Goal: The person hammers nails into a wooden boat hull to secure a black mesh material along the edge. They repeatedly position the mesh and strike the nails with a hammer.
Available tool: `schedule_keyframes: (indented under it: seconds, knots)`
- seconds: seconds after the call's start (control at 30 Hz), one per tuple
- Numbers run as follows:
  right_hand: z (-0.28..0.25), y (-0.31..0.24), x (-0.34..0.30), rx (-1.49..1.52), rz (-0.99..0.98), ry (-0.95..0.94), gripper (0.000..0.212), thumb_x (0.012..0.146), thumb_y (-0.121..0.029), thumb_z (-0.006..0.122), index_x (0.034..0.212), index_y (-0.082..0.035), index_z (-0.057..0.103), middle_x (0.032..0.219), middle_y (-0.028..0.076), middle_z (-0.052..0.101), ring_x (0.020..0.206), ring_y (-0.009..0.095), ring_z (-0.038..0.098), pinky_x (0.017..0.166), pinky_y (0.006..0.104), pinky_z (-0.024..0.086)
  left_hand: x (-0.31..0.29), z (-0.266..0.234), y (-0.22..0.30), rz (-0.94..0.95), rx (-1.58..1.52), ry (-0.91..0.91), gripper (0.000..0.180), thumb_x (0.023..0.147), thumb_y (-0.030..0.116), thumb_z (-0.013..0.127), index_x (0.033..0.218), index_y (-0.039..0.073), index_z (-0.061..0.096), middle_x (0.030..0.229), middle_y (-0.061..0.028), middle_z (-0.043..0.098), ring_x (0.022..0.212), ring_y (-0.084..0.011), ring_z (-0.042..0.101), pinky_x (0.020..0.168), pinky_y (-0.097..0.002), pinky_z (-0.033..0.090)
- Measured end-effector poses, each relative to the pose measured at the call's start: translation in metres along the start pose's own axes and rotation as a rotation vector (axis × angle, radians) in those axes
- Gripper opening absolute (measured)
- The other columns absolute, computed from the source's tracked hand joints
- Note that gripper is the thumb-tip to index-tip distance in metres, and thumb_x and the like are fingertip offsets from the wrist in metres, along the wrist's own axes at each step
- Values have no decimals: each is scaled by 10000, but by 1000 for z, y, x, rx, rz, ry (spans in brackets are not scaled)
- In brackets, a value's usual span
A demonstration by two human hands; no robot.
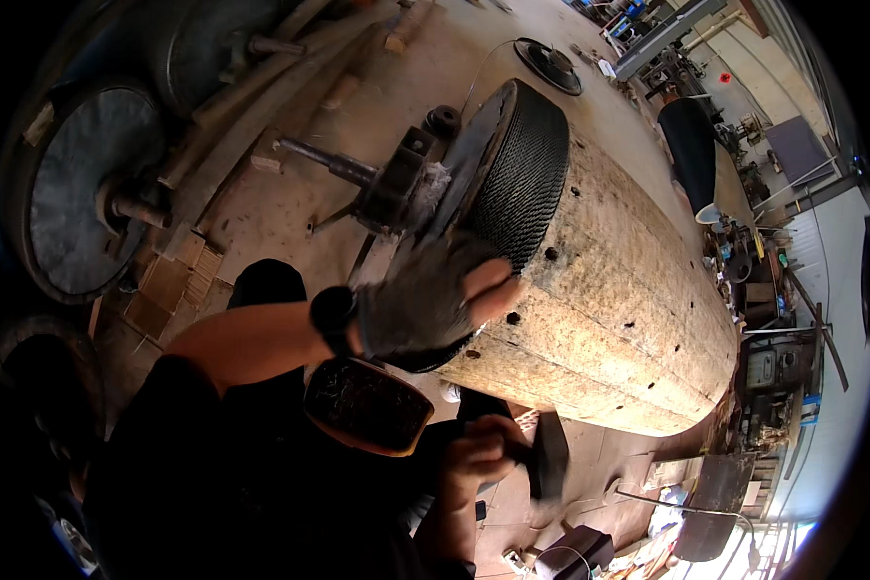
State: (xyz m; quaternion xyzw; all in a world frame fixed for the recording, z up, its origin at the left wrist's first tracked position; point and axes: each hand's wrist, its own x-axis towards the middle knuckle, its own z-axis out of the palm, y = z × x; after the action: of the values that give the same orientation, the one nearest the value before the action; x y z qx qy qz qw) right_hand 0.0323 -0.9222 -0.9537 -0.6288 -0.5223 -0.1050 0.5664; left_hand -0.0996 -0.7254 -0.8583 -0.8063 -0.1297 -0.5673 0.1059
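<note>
A large pale, mottled roller (619, 300) with small dark holes lies across the middle. Close turns of dark, ridged wire-like strip (524, 179) wrap its left end. My left hand (435, 295), in a grey glove with bare fingertips, rests at the lower edge of these turns. Its fingers are bent together; whatever they may pinch is hidden. Below the roller, my right hand (478, 452) is closed round the handle of what looks like a hammer (548, 459), its dark head blurred by motion. A shaft (329, 162) and a dark metal block (396, 184) stand at the roller's left end.
A dark reel (548, 66) lies on the floor beyond, with a thin line running toward the roller. Metal-ended drums (92, 193) and wooden beams (251, 116) are at left. A dark, rounded box-like thing (367, 406) with an amber rim sits by my body. Cluttered shelves (773, 367) line the right.
</note>
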Motion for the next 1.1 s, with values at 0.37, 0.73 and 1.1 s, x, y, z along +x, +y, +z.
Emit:
schedule_keyframes:
  seconds: [0.37, 0.73, 1.1]
  knots:
    - [20, -4, 14, -382, 242, -314, 211, 1022, -161, 506, 966, 41, 530, 582, 198, 532, 464, 365, 525, 454, 387, 414, 22, 17, -22, -32, 181, -167, 325, 762, 129, 724, 1063, 100, 605, 986, -53, 564, 887, -242, 610, 815, -457, 491]
    - [21, 28, 5, -267, 197, -239, 250, 940, -128, 674, 1065, 22, 518, 679, 244, 611, 600, 459, 623, 478, 485, 490, 31, 17, -30, 0, 235, -156, 351, 796, 27, 696, 1132, 77, 606, 1110, -111, 579, 914, -320, 611, 754, -439, 526]
    - [-7, 11, -15, -95, 364, -256, 159, 974, -124, 617, 1005, -1, 521, 733, 255, 615, 662, 482, 602, 558, 502, 455, -56, 9, 50, -183, -220, -196, 602, 802, -11, 680, 1374, 38, 497, 928, -90, 666, 821, -294, 634, 730, -439, 524]
